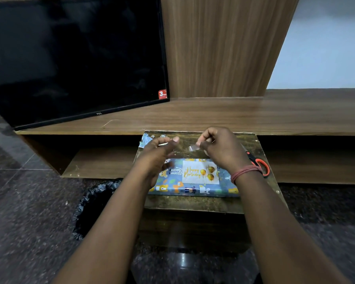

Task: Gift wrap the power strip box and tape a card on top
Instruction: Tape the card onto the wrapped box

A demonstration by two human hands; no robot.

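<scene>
The power strip box (193,188), wrapped in blue animal-print paper, lies flat on a small worn stool (193,203). A white "Happy Birthday" card (200,172) with gold balloons rests on top of it. My right hand (221,149) is raised above the box's far edge, its curled fingers pinching a piece of clear tape (193,148). My left hand (159,155) hovers over the box's left end, thumb and fingers pinching the other end of the tape. The tape roll is not in sight.
Orange-handled scissors (259,163) lie on the stool right of my right wrist. Scraps of wrapping paper (147,139) sit at the stool's far left corner. A black bag (94,210) is on the floor at left. Behind are a wooden shelf (254,113) and a TV (74,58).
</scene>
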